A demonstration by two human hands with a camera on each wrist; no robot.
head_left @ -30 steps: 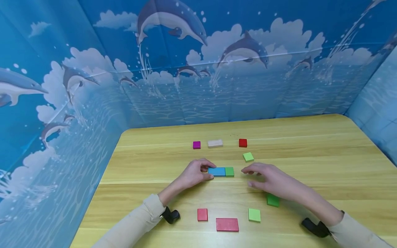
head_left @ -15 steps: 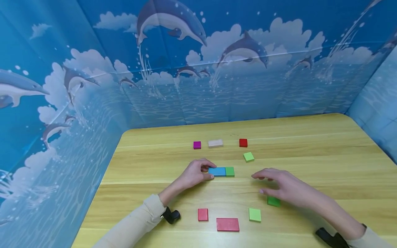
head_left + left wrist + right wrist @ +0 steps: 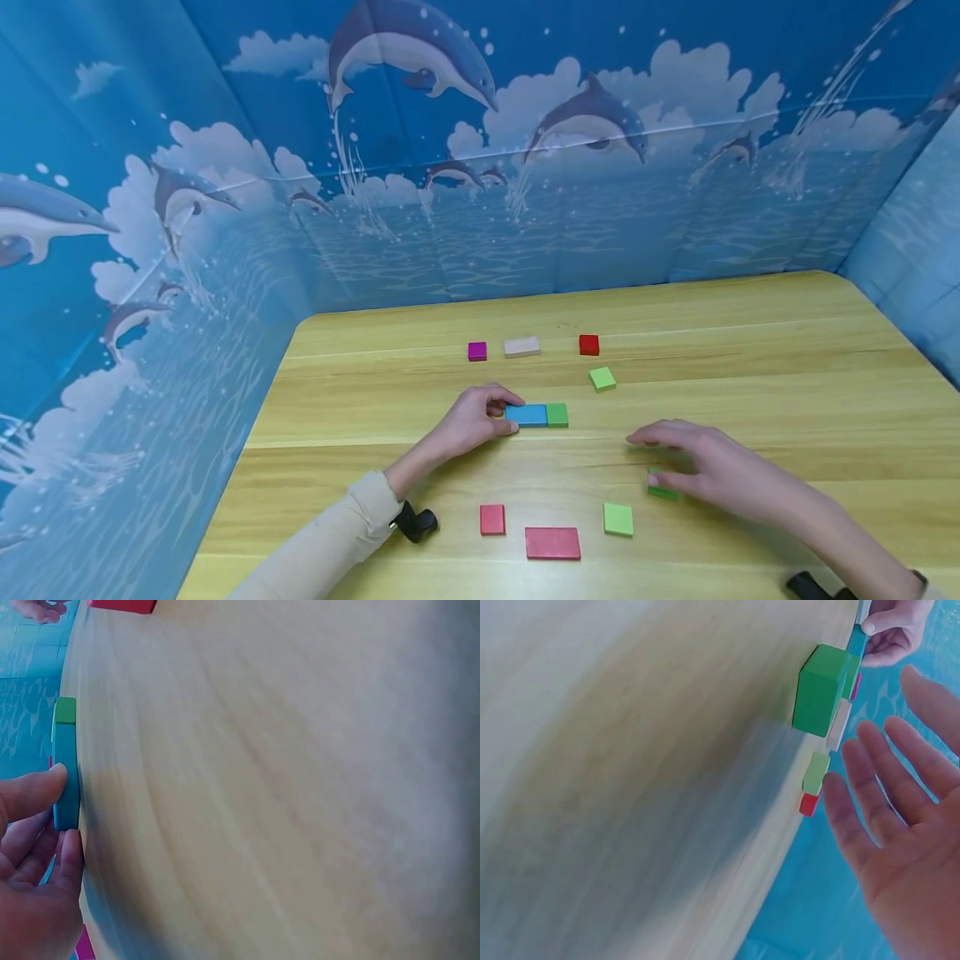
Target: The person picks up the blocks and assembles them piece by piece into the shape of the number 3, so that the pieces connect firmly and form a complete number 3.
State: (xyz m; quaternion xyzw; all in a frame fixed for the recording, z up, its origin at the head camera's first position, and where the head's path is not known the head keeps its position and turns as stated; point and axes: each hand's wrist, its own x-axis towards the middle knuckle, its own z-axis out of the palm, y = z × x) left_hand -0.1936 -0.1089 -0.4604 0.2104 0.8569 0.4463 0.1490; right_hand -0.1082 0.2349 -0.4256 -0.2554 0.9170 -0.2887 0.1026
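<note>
A blue rectangular block (image 3: pixel 527 416) lies flat near the middle of the table, its right end against a small green block (image 3: pixel 557 415). At its left end my left hand (image 3: pixel 468 419) holds the blue block between thumb and fingers; the left wrist view shows the thumb (image 3: pixel 37 793) on its side. My right hand (image 3: pixel 712 462) hovers to the right with fingers spread and nothing in them. Beneath its thumb is another green block (image 3: pixel 664 493), partly hidden in the head view. The right wrist view shows this green block (image 3: pixel 821 690) standing apart from the fingertips.
Along the back lie a purple block (image 3: pixel 477 352), a whitish block (image 3: pixel 522 347) and a red block (image 3: pixel 588 345). A light green block (image 3: pixel 602 379) sits just before them. Nearer are two pinkish-red blocks (image 3: pixel 552 543) and a second light green block (image 3: pixel 618 520). Dolphin-printed cloth surrounds the table (image 3: pixel 750 358).
My right hand has moved right and toward me, away from the joined blocks, and is now over the separate green block. The left hand and the blocks have stayed put.
</note>
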